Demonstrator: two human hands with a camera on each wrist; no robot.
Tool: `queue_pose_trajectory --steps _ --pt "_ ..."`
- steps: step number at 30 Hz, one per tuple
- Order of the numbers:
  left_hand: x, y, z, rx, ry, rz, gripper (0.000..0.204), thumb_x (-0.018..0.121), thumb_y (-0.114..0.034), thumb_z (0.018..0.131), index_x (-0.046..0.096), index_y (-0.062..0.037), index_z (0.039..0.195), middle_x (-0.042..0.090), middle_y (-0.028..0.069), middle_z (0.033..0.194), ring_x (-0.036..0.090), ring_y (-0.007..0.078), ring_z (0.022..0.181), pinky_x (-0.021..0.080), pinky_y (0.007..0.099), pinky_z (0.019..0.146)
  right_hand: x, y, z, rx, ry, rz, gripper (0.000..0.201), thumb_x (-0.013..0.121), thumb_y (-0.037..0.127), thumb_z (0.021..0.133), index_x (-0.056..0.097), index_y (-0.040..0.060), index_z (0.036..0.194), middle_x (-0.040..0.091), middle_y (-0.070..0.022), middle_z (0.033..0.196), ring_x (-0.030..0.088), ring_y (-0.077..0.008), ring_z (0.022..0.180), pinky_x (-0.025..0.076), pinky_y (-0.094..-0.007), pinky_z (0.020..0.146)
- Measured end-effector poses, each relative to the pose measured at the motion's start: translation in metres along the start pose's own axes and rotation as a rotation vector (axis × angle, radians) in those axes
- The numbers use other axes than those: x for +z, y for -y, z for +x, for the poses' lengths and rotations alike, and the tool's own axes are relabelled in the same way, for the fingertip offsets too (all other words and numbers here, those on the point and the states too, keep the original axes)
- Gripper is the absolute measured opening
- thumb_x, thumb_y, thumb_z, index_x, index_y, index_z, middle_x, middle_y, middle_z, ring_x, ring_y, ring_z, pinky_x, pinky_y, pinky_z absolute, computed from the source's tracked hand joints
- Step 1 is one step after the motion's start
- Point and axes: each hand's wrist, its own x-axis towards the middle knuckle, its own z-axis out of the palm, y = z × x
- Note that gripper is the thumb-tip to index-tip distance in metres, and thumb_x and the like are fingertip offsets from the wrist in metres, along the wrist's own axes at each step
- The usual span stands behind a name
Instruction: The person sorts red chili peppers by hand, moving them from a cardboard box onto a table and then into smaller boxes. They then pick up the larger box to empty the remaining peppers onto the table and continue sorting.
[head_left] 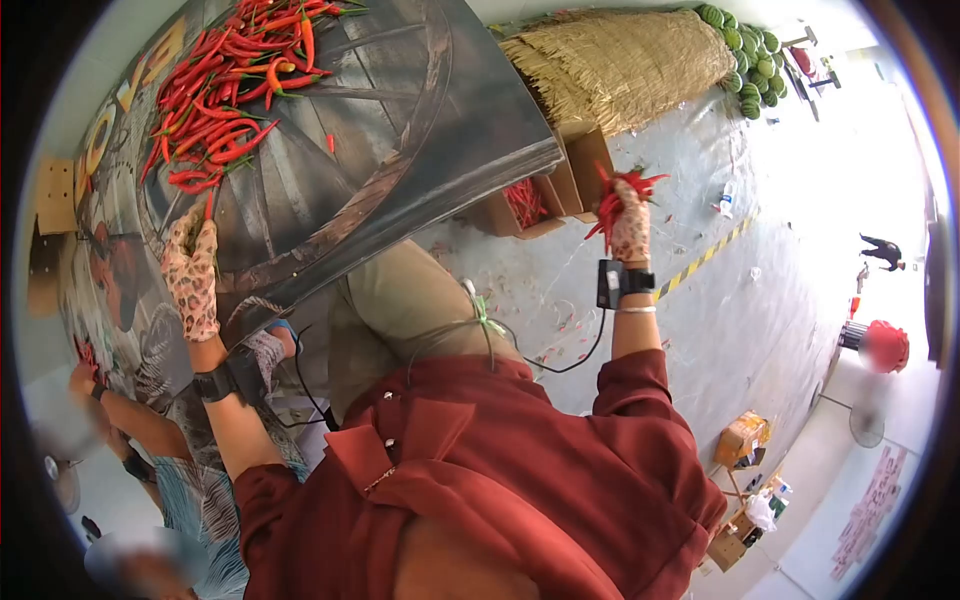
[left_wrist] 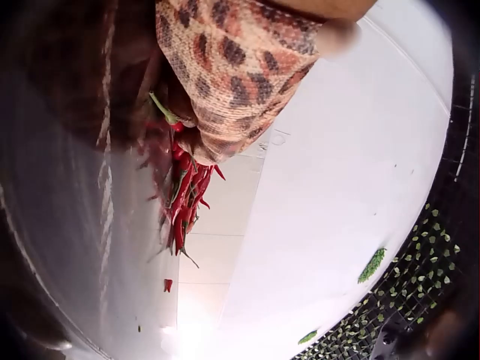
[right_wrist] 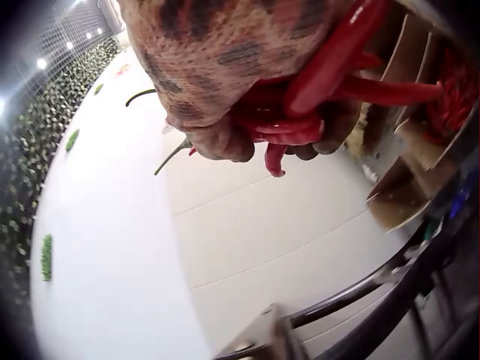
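Observation:
In the head view my left hand (head_left: 190, 268), in a spotted glove, is at the near end of a heap of red chili peppers (head_left: 225, 130) on the table. It pinches one chili pepper (head_left: 209, 206); the left wrist view shows a green stem (left_wrist: 163, 109) sticking out beside the fingers. My right hand (head_left: 630, 226), gloved alike, is held out past the table edge and grips a bunch of red chili peppers (head_left: 608, 214). Close up, the right wrist view has the fingers curled round these red pods (right_wrist: 330, 67), with tips and stems poking out on both sides.
Below the table edge stands an open cardboard box (head_left: 490, 213) with red chilies (head_left: 525, 200) inside. A stray pepper piece (head_left: 330, 143) lies on the printed tabletop (head_left: 440, 150). Another person's arm (head_left: 140, 415) reaches in at left. Straw matting (head_left: 630, 65) and watermelons (head_left: 755, 60) are beyond.

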Motion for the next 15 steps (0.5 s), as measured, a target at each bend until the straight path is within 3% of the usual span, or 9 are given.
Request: queue_pose_trajectory --steps 1,3,6,7,9,10,12,13,15 --pt "0.0 -0.006 0.0 0.025 -0.035 0.022 0.029 0.053 -0.012 0.09 0.058 0.0015 0.115 0.061 0.0124 0.112 0.057 0.0232 0.104 0.043 0.0306 0.09 0.002 -0.009 0.001 0.06 -0.012 -0.095 0.02 0.064 0.016 0.084 0.059 0.0052 0.1 0.063 -0.0059 0.084 0.061 -0.017 0.067 0.052 -0.0308 0.055" --pt "0.004 0.023 -0.003 0.072 -0.037 -0.034 0.031 0.052 -0.013 0.091 0.055 -0.0004 0.119 0.059 0.0119 0.116 0.056 0.0237 0.108 0.043 0.0307 0.092 -0.017 -0.057 0.036 0.131 -0.085 -0.156 0.02 0.066 0.013 0.082 0.059 0.0064 0.1 0.063 -0.0053 0.081 0.061 -0.017 0.064 0.052 -0.0305 0.053" --pt "0.002 0.041 -0.003 0.069 0.0 0.162 0.036 0.05 -0.014 0.092 0.049 -0.0037 0.126 0.054 0.0113 0.123 0.053 0.0235 0.113 0.043 0.0312 0.094 -0.006 -0.095 0.06 0.065 -0.055 -0.144 0.026 0.07 0.009 0.078 0.058 0.0069 0.101 0.062 -0.0046 0.081 0.061 -0.0166 0.063 0.051 -0.0288 0.052" --pt "0.002 0.044 -0.004 0.072 -0.002 0.168 0.036 0.05 -0.014 0.092 0.049 -0.0037 0.126 0.054 0.0113 0.123 0.053 0.0235 0.113 0.043 0.0312 0.094 0.0 -0.096 0.065 0.13 -0.039 -0.29 0.032 0.073 0.012 0.074 0.061 0.0064 0.104 0.06 0.0007 0.085 0.057 -0.0096 0.073 0.048 -0.0238 0.065" --pt "0.001 0.048 -0.004 0.057 0.003 0.064 0.035 0.048 -0.013 0.093 0.05 -0.0011 0.126 0.054 0.0123 0.125 0.052 0.0224 0.114 0.04 0.0296 0.096 0.018 -0.098 0.079 0.05 -0.026 -0.522 0.036 0.074 0.015 0.073 0.061 0.0035 0.104 0.062 -0.0006 0.087 0.058 -0.0105 0.074 0.047 -0.0244 0.068" --pt "-0.004 0.03 0.001 0.066 0.058 0.214 0.036 0.048 -0.014 0.093 0.049 -0.0019 0.127 0.054 0.0116 0.124 0.052 0.023 0.114 0.041 0.0303 0.096 0.016 -0.113 0.099 0.052 -0.024 -0.517 0.036 0.074 0.015 0.073 0.061 0.0035 0.104 0.062 -0.0006 0.087 0.058 -0.0105 0.074 0.047 -0.0244 0.068" --pt "-0.003 0.027 0.001 0.018 0.062 0.226 0.036 0.048 -0.014 0.093 0.048 -0.0022 0.128 0.054 0.0112 0.125 0.052 0.0229 0.115 0.041 0.0305 0.096 0.006 -0.158 0.143 -0.023 0.074 -0.502 0.054 0.075 0.025 0.072 0.055 0.0004 0.116 0.064 -0.0092 0.102 0.061 -0.019 0.09 0.047 -0.0288 0.081" --pt "-0.004 0.027 -0.001 -0.032 0.068 0.233 0.037 0.047 -0.015 0.094 0.047 -0.0024 0.128 0.053 0.0108 0.127 0.051 0.0228 0.116 0.04 0.0307 0.096 0.009 -0.157 0.147 -0.02 0.076 -0.499 0.054 0.075 0.025 0.072 0.055 0.0004 0.116 0.064 -0.0092 0.102 0.061 -0.019 0.09 0.047 -0.0288 0.081" --pt "-0.003 0.051 -0.002 -0.005 0.067 0.164 0.038 0.046 -0.015 0.095 0.045 -0.0041 0.13 0.05 0.0103 0.129 0.049 0.0221 0.117 0.042 0.0311 0.094 0.018 -0.148 0.148 -0.013 0.093 -1.041 0.071 0.072 0.036 0.074 0.045 0.0003 0.129 0.056 -0.018 0.121 0.054 -0.0279 0.112 0.041 -0.0336 0.095"
